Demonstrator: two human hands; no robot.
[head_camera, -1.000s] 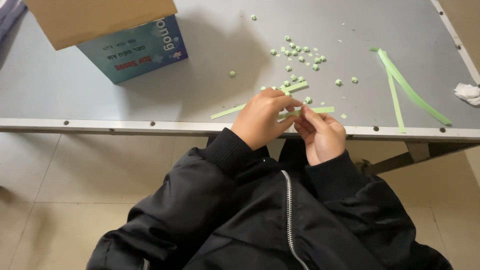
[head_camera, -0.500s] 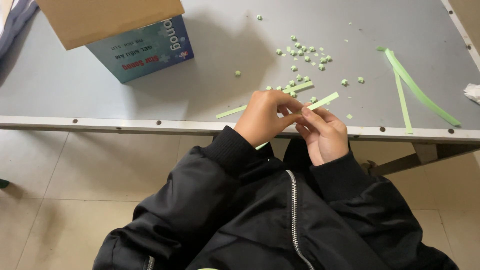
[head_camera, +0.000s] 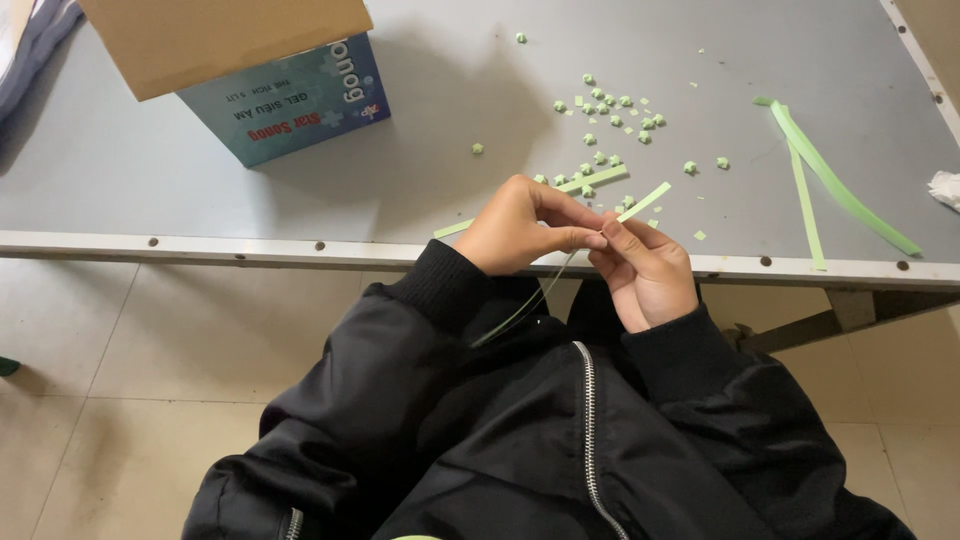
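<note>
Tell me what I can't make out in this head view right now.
- Fold point of the green strip: hidden between the left hand and right hand.
- Strip's lower tail: lost against the black jacket.
- Cardboard box: top and inside cut off by the upper edge.
- Small green pieces on the table: too small to tell shape.

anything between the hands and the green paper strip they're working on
Nothing visible does: the left hand and right hand both already pinch the green paper strip at the table edge, fingertips meeting on it.
</note>
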